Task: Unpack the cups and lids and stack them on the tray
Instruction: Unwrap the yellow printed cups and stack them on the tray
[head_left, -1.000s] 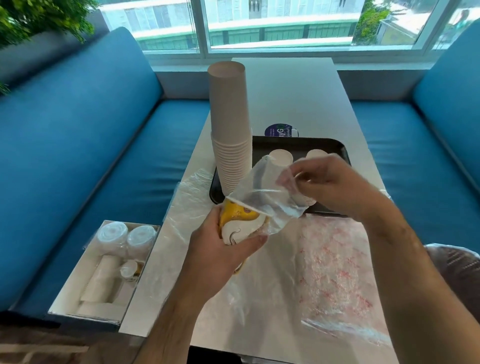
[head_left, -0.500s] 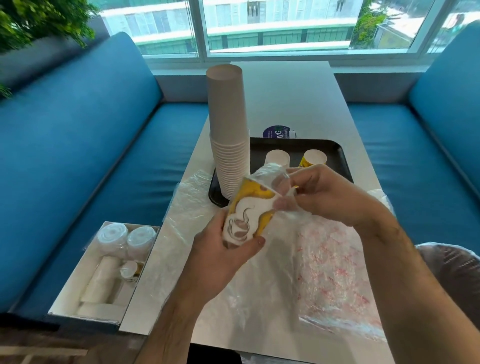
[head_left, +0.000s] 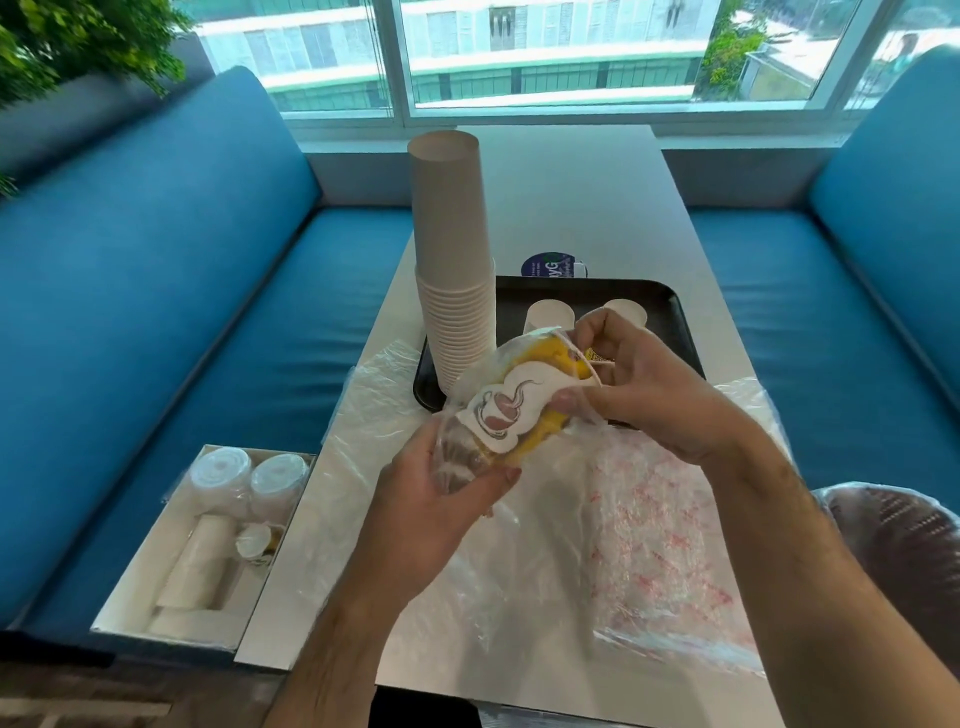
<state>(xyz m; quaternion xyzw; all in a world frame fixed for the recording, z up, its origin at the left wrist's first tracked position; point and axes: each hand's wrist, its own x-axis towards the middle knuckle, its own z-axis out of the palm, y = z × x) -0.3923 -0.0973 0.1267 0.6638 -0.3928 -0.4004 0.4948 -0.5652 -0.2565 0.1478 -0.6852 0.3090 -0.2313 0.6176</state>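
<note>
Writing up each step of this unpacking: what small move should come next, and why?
Probably draw the yellow printed paper cups out of the clear plastic wrap: the left hand holds the wrapped end, the right hand grips the bared end.

1. You are sitting in a café or canteen booth: long blue upholstered benches (head_left: 156, 291) run along both sides of your hands, facing each other across a narrow white rectangular table (head_left: 561, 197).
2. Beyond your hands, a wide window with white frames (head_left: 519, 57) looks onto a pale multi-storey building and trees.
3. Ahead of your left hand (head_left: 431, 514) a tall stack of plain beige paper cups (head_left: 454, 270) stands on a black plastic serving tray (head_left: 670, 317), food-service stock.
4. Left of that hand, a white cardboard box of wrapped cups and lids (head_left: 208, 540) rests on the bench.
5. Far left, green foliage (head_left: 67, 41) tops the backrest.
</note>
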